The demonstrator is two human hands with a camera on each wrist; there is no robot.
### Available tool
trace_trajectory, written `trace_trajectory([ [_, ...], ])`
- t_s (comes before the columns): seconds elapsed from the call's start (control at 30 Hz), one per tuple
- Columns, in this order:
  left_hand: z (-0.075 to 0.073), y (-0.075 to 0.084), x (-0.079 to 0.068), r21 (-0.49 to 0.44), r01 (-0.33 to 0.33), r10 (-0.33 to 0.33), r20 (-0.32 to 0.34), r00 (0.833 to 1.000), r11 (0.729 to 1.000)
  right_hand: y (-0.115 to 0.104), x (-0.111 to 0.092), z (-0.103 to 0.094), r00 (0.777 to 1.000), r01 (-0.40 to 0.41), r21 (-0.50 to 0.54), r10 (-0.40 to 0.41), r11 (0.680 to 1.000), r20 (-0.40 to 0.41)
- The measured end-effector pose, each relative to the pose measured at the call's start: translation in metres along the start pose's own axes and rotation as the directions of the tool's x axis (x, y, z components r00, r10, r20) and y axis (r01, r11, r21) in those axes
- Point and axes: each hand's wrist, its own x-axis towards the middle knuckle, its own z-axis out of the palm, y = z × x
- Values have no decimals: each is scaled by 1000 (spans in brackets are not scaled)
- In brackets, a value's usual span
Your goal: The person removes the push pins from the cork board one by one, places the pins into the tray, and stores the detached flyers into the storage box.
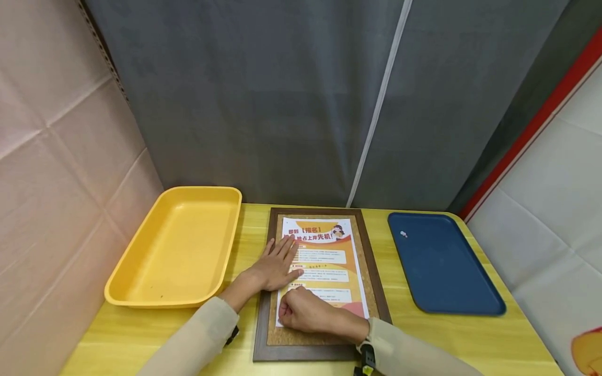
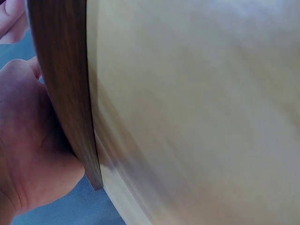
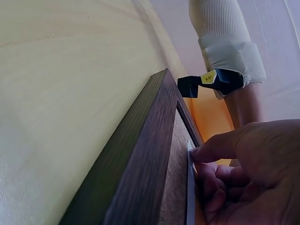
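Note:
A printed poster lies on a cork board with a dark brown wooden frame. My left hand rests flat on the poster's left side, fingers spread. At the poster's lower left corner is my right hand, its fingers curled. The right wrist view shows the thumb pressing at the edge of the paper; whether something small sits under its tip is hidden. In the left wrist view the left palm shows beside the frame's outer edge.
A deep yellow tray stands left of the board. On the right lies a blue tray with small whitish pieces near its upper left corner. A grey curtain hangs behind the yellow table.

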Motion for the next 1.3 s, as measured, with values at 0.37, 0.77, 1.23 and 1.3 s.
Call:
trace_trajectory([
  [0.37,7,-5,3,-4,-1,1,-8,1000,1000,-2,1,0,1000,-20,0,20,1000,8],
  [0.77,7,-5,2,-1,5,-5,1,1000,1000,-2,0,0,999,-28,8,28,1000,24],
  [1.23,-1,0,-2,-5,-1,1,13,1000,1000,0,-1,0,999,-31,24,30,999,34],
  [1.3,-3,1,-2,1,2,-2,13,1000,1000,0,-1,0,999,-32,20,32,999,34],
])
